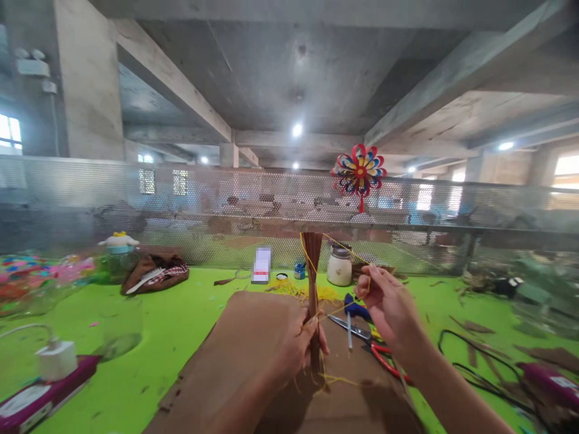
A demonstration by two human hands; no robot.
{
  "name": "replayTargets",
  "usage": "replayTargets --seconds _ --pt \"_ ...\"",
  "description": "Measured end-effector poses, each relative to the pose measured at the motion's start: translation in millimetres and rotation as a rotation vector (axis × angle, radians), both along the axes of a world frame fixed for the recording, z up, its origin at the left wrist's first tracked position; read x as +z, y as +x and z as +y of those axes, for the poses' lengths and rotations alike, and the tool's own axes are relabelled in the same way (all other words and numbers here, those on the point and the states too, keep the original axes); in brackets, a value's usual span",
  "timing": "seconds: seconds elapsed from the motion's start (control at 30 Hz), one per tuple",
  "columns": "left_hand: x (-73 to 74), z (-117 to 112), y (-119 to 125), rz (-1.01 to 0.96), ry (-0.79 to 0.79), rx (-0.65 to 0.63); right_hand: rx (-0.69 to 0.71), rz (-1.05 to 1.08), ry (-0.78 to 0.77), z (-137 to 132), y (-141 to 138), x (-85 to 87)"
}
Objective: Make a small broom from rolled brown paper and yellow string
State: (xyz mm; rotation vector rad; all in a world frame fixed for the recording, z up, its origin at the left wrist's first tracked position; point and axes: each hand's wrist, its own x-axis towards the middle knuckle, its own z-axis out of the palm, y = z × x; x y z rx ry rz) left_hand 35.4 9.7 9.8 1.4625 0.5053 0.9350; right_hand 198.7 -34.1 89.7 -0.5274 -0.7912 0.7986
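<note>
Green surface in a concrete hall: brown bundle, yellow thread, two hands

Green surface [167, 325], with a perforated metal panel [203, 235] along its far edge; paper flower ornament [360, 172] on the panel. Cardboard sheet [217, 349], laid from the near edge toward the middle.

Item: bundle of brown strips [313, 253], near upright above the cardboard sheet, flared at the top, slimmer below.
Left hand [296, 337]: closed around the bundle's lower part.
Right hand [389, 301]: thumb and fingers pinched on yellow thread [346, 246], which runs to the bundle's top and back toward the left hand.
Beside the right hand: red-handled scissors [355, 328], on the cardboard sheet.
Toward the far edge: white jar with dark lid [339, 271], small blue jar [299, 270], tangle of yellow thread [289, 286].

Handling note: the step appears to be drawing thread about the bundle. Best done with even tension, the strips gripped firmly so they cannot twist, and slack held clear of the scissors.

Condition of record: thread behind the left fingers hidden, so any knot cannot be confirmed; contact between bundle and cardboard unclear; phone screen [261, 265] pixelated; clear container at left blurred; both forearms cut off by the lower frame.
</note>
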Motion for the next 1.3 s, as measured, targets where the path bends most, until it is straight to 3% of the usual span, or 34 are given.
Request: replayTargets --seconds 0.13,0.6,1.0,1.17,1.3 --pt "6.9 -7 -3 0.037 -0.041 -0.053 -0.006 0.043 -0.013 9 13 -0.5" --pt "10.1 -7 -15 0.026 -0.164 -0.24 -0.024 0.02 -0.026 26 52 -14.6" --pt "-0.4 0 -16 0.105 -0.176 -0.383 -0.156 0.023 0.062 15 90 21.8" --pt "0.1 -2 -14 0.161 -0.174 -0.454 -0.232 -0.036 -0.006 20 103 40.5" --pt "1.5 -5 -13 0.15 -0.187 -0.481 -0.296 -0.056 -0.109 23 109 41.2"
